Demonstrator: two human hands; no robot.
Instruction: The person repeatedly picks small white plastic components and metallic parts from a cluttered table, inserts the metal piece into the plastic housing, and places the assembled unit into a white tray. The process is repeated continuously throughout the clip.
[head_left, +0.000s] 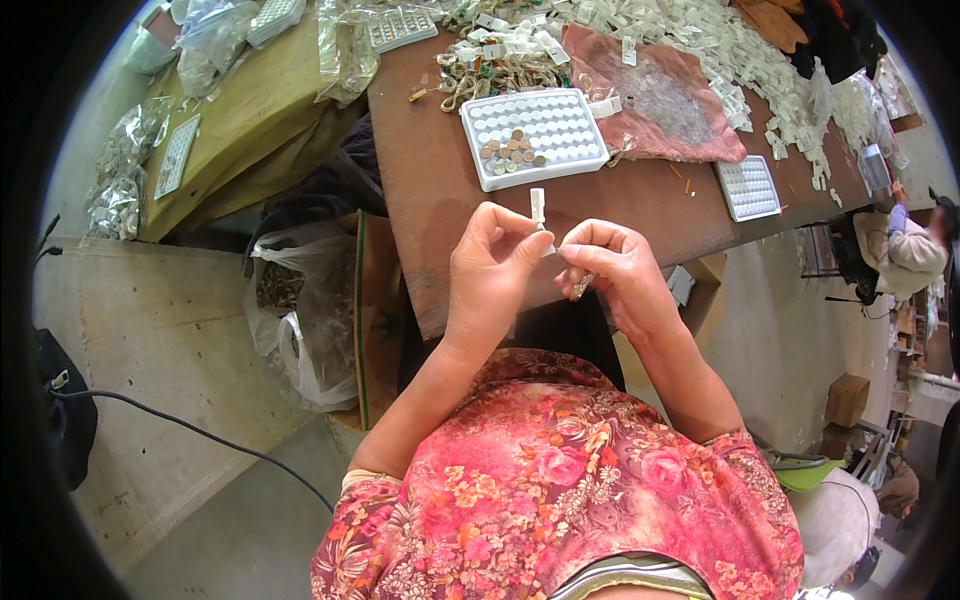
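Observation:
Over the table's near edge, my left hand [492, 270] pinches a small white plastic tag [538, 205] between thumb and forefinger, its long end pointing up. My right hand [622, 268] is closed just beside it, fingertips pinched at the tag's lower end. A small whitish and brown piece [581, 287] shows under the right fingers; its kind is unclear. Beyond both hands lies a white tray [555, 172] with rows of wells. Several small round brown and silvery pieces [512, 150] rest in its near left part.
A heap of clear and white plastic tags [690, 45] covers the table's far side, beside a pink cloth [705, 140]. Corded strings [490, 75] lie behind the tray. Another tray [748, 188] sits at right. A bag-lined carton [375, 320] stands at left. Another person [900, 250] is at far right.

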